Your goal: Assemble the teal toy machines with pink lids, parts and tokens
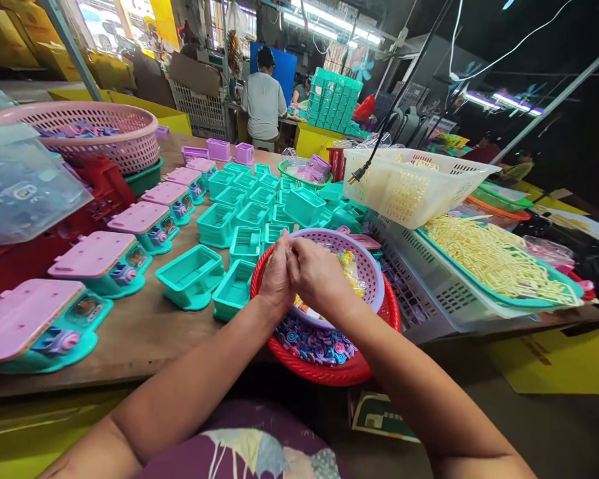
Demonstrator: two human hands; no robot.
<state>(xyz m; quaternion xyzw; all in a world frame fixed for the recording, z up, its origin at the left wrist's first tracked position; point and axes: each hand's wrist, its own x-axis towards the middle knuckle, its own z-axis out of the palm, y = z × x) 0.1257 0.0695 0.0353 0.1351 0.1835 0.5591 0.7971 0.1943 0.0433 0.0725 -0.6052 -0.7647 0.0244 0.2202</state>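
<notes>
My left hand and my right hand are closed against each other, fingers curled, and whatever they hold is hidden between them. They are above the left side of a lilac basket with small yellow and white pieces in clear wrap. That basket rests in a larger red basket, where many purple, blue and pink swirl-shaped pieces lie. Left of my hands stand several open teal plastic boxes, the nearest ones close to the red rim.
A row of pink-topped teal toys runs along the table's left. Behind them sits a pink basket. White crates and a tray of pale yellow sticks stand right. A plug hangs overhead; a person sits farther back.
</notes>
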